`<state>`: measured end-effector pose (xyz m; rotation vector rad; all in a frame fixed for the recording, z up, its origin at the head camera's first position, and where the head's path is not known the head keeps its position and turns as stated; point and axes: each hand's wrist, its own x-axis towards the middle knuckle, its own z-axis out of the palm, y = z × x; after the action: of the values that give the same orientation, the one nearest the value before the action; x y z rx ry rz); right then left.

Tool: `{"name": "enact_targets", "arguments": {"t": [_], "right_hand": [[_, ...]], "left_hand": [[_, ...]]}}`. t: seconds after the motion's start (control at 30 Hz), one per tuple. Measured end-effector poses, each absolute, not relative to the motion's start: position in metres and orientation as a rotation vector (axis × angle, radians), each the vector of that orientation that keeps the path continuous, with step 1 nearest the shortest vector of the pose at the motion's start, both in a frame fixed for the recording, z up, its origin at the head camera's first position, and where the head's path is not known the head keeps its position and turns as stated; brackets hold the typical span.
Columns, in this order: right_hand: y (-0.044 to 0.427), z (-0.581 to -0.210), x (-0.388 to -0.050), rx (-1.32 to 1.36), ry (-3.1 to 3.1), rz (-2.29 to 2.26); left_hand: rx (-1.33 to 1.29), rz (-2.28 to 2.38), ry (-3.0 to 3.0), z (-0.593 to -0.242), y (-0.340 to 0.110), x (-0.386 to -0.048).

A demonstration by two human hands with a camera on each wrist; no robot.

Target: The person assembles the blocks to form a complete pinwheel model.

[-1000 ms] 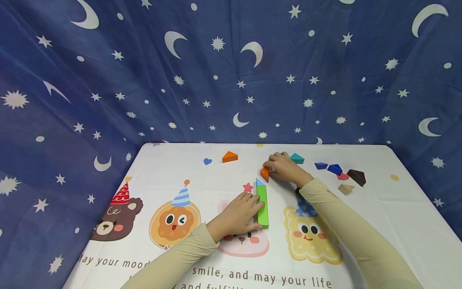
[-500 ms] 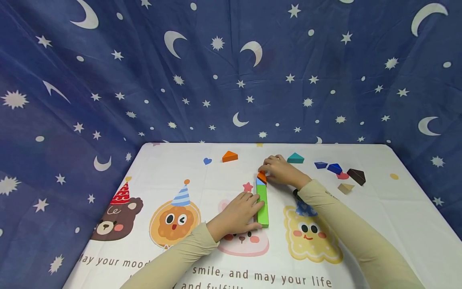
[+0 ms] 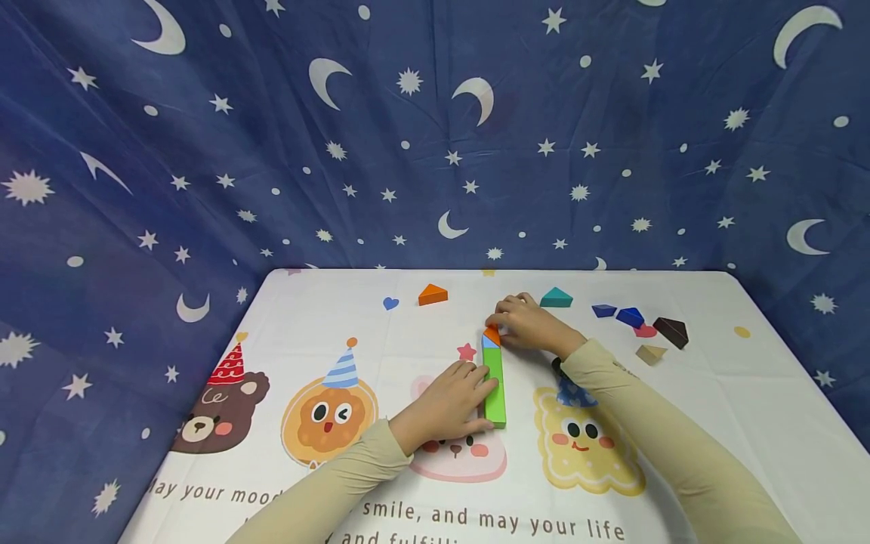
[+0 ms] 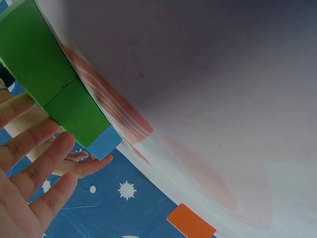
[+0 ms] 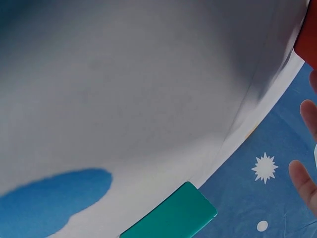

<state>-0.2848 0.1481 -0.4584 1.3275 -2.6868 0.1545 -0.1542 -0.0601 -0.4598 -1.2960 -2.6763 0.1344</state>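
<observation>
Two green blocks (image 3: 495, 389) lie end to end, forming one bar in the head view; their seam shows in the left wrist view. A light blue triangular block (image 3: 489, 343) sits at the bar's far end. My left hand (image 3: 448, 400) rests along the bar's left side, fingers spread and touching it. My right hand (image 3: 533, 323) pinches an orange triangular block (image 3: 492, 334) against the blue one. In the left wrist view the blue block (image 4: 104, 142) meets the green (image 4: 79, 114). The orange block (image 5: 309, 37) is at the right wrist view's edge.
Another orange triangle (image 3: 433, 295) lies at the back left. Behind my right hand is a teal triangle (image 3: 556, 298). Farther right are two dark blue blocks (image 3: 630, 317), a dark brown block (image 3: 671, 332) and a tan block (image 3: 651, 355). A starry curtain (image 3: 408, 174) hangs behind the table.
My right hand has moved slightly left and turned the orange block, bringing it up to the blue block. My left hand has stayed on the green bar.
</observation>
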Motion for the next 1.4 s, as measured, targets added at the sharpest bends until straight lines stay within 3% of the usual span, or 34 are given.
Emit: {"name": "enact_targets", "arguments": {"t": [1.4], "right_hand": [[0.1438, -0.4563, -0.2797, 1.453, -2.648, 0.078]], "left_hand": [[-1.295, 0.131, -2.678, -0.4602, -0.0603, -0.1546]]}}
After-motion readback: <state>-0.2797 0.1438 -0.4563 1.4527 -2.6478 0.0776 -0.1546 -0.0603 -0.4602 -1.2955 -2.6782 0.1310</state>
